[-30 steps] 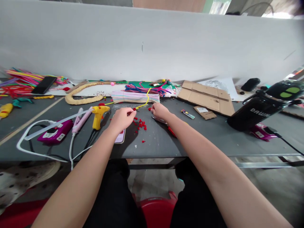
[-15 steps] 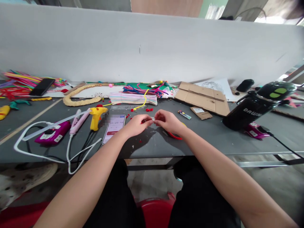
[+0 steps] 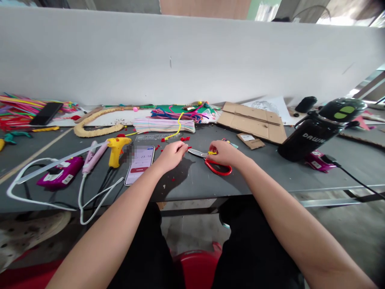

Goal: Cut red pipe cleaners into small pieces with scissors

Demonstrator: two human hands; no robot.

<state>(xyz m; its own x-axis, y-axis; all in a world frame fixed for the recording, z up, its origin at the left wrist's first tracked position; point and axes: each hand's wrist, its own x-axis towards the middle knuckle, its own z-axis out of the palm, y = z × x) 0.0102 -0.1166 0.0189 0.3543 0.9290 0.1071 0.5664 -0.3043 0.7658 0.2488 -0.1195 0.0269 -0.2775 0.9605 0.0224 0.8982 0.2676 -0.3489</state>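
Note:
Near the middle of the table, my left hand (image 3: 172, 156) is closed in a pinch, with a small bit of red pipe cleaner (image 3: 189, 148) showing at its fingertips. My right hand (image 3: 224, 153) grips scissors (image 3: 219, 170) with red and yellow handles; its fingers cover part of the yellow one. The silver blades point left toward the red bit and almost reach my left fingertips. Red scraps (image 3: 185, 139) lie just beyond my left hand. A yellow pipe cleaner (image 3: 179, 127) rests across a bundle of pale pipe cleaners (image 3: 164, 125) behind.
Left of my hands are a phone (image 3: 139, 165), a yellow glue gun (image 3: 115, 150), a pink tool (image 3: 94, 158) and a purple power strip (image 3: 61, 173) with cables. Flat cardboard (image 3: 251, 122) lies at the back right, and a black bottle (image 3: 313, 134) stands farther right.
My hands were together at the fingertips; now they are apart. My right hand has taken hold of the scissors, which lay beneath it, and their blades now show. The view has shifted slightly.

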